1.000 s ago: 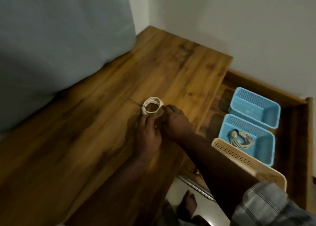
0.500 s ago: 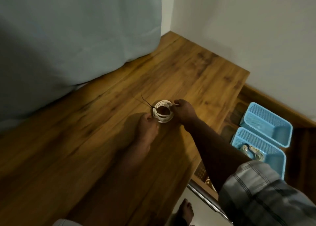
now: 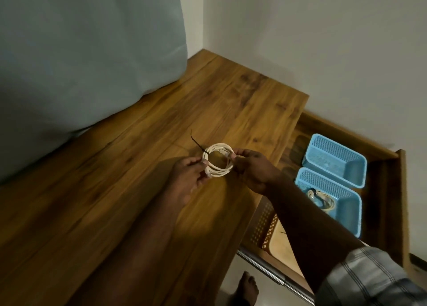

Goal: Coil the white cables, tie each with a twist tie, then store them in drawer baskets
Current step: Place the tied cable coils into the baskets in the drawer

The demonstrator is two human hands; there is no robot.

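A coiled white cable (image 3: 219, 170) hangs just above the wooden desk top (image 3: 138, 167), held between both hands. My left hand (image 3: 188, 178) pinches the coil's left side, where a black twist tie (image 3: 198, 145) sticks up and to the left. My right hand (image 3: 251, 170) pinches the coil's right side. In the open drawer (image 3: 390, 190) to the right stand two blue baskets. The nearer blue basket (image 3: 346, 215) holds another tied white cable (image 3: 322, 198). The farther blue basket (image 3: 335, 160) looks empty.
A beige perforated basket (image 3: 263, 231) sits in the drawer's near part, partly behind my right forearm. A grey-blue curtain (image 3: 80, 63) hangs over the desk's back left. White walls meet at the far corner. A bare foot (image 3: 247, 287) stands on the floor below.
The view has swung left and drawn closer. Both hands have lifted the coil off the desk and now hold it at opposite sides; the twist tie stays on its left.
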